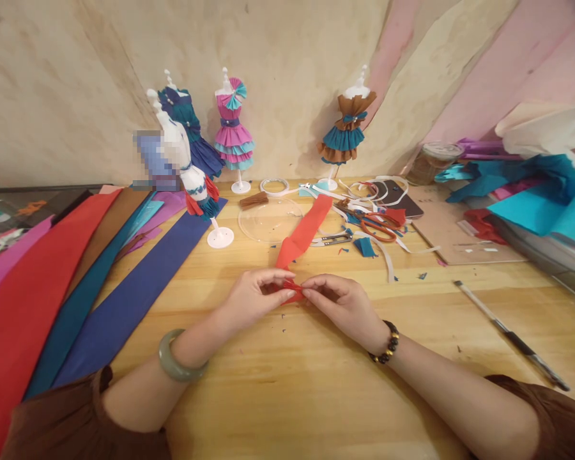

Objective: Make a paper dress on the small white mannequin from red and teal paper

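A red crepe paper strip runs from the middle of the table towards me, and its near end is gathered into small folds. My left hand pinches the folded end between thumb and fingers. From the other side my right hand pinches the same end, fingertips close to the left thumb. Just beyond the hands lie small thread snips and orange-handled scissors. A small mannequin with a red and teal paper skirt stands to the left of the strip.
Long coloured paper strips cover the left side. Dressed mannequins stand along the wall, one further right. White ribbon, a clear round dish, a notebook and a pen lie on the table.
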The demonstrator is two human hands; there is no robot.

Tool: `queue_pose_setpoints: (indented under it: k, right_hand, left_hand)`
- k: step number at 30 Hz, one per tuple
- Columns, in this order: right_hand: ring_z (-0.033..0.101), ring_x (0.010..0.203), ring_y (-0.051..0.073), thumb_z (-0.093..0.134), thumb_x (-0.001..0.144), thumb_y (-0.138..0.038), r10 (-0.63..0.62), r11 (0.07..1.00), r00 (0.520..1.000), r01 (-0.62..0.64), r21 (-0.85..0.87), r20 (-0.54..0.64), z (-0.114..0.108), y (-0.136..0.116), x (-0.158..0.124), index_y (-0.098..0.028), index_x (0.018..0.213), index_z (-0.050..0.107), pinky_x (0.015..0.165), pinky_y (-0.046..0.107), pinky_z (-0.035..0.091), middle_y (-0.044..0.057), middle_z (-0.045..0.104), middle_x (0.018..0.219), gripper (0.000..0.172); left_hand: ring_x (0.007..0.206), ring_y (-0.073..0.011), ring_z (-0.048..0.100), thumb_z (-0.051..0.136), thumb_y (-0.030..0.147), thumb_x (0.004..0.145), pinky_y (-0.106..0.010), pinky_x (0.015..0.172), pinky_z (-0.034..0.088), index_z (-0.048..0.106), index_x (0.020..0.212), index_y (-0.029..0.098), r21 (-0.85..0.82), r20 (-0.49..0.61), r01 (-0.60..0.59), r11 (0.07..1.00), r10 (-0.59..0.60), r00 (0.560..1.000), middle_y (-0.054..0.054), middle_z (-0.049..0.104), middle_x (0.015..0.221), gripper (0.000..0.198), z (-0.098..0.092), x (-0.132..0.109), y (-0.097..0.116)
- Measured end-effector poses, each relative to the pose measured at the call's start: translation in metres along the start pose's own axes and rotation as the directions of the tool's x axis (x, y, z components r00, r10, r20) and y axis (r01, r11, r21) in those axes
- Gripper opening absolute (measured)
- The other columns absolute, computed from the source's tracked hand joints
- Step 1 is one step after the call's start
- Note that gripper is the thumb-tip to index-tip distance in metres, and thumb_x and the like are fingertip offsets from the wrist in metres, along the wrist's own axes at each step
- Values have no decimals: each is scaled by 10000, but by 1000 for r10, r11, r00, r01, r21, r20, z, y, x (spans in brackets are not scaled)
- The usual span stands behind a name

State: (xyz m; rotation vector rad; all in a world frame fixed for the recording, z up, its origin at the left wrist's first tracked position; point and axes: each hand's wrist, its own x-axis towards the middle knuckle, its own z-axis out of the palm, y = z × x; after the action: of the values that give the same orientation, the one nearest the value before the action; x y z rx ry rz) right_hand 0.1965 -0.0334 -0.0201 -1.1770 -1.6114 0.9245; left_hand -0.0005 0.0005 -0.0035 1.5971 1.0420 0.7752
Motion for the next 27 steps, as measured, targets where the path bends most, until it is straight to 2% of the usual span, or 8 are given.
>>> queue_pose_setpoints:
  k: [4,9,16,23,27]
  right_hand:
    - [685,659,157,636,843,-279,-38,998,999,38,-49,-2,-1,-1,0,-202,836,727,635,264,557,40,759,765,119]
    - [711,713,161,630,837,-236,-99,995,995,98,-31,-29,-2,-1,1,-211,842,740,676,269,570,44,772,807,113]
    - [714,604,155,656,833,-337,82,984,996,-86,155,32,-3,3,0,-195,910,746,616,270,589,27,757,673,185]
    - [712,588,155,681,824,-394,125,974,990,-135,182,67,-10,2,0,-192,944,767,613,279,595,25,757,649,251]
    - [715,618,159,691,821,-418,140,971,986,-155,182,94,-13,1,0,-202,954,783,642,287,594,33,764,669,270]
  left_hand:
    - [729,-152,684,674,257,757,-240,680,528,782,849,183,46,1,-2,999,2,1000,-38,781,827,160,-1,0,0]
    - [653,-134,641,674,266,758,-230,631,496,789,868,177,28,-5,12,1000,-12,1000,-36,758,756,182,-2,0,1]
    - [651,-136,630,656,250,759,-238,622,483,798,924,178,0,-16,26,1000,-26,1000,-44,758,784,230,-4,0,5]
    - [596,-123,603,633,230,780,-231,572,463,795,945,184,4,-4,4,1000,-4,1000,-24,739,715,236,-5,-2,6]
    - [700,-154,677,615,221,796,-252,635,522,793,968,196,-2,16,0,1000,0,1000,-42,779,824,248,-8,-3,8]
